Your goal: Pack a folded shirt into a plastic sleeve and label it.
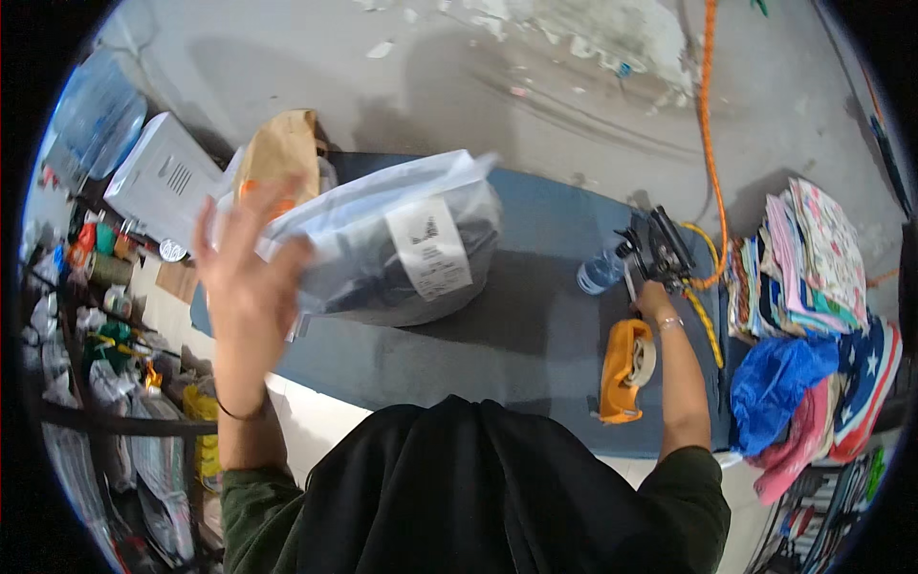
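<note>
A full, translucent plastic bag (344,280) with a white printed label (430,247) lies on the grey-blue table (516,373), with dark contents showing through. My left hand (247,265) is blurred, its fingers spread over the bag's left end; whether it touches the bag cannot be told. At the right, my right hand (654,300) reaches to a black device with a handle (663,244), its fingers closed near a thin pale part; the exact hold is unclear. Just below that hand is an orange tape dispenser (620,373) with a roll of tape.
A clear plastic bottle (601,273) lies left of the black device. An orange cord (706,143) hangs there. Folded fabrics (803,265) and a blue plastic bag (778,387) are at the right. A brown paper bag (283,154) and a white box (168,179) stand at the back left.
</note>
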The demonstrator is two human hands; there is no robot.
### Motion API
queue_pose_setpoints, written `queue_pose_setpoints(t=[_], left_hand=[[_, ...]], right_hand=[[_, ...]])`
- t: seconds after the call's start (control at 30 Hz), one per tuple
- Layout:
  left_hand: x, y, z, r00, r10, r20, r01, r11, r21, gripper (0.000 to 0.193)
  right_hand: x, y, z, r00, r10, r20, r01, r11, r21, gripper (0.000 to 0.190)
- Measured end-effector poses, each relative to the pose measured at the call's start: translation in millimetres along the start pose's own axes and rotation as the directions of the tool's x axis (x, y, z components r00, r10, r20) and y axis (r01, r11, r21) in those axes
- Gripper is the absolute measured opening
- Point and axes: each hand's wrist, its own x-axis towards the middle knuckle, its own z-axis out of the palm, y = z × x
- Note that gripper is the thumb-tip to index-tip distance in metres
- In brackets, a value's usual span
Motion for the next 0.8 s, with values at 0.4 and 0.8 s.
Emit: queue_pose_setpoints(t=[0.4, 0.8], left_hand=[[-94.4, 40.4, 32.5, 0.972, -0.046, 0.231, 0.148, 0.881, -0.448, 0.072], [-83.1, 40.9, 42.6, 0.959, -0.277, -0.064, 0.125, 0.612, -0.781, 0.059]], right_hand=[[-182.1, -255.8, -194.7, 0.726, -0.079, -0.683, 0.686, 0.025, 0.727, 0.016], [-227.6, -388.1, -148.5, 0.337, -0.629, -0.701, 0.935, 0.134, 0.329, 0.014]])
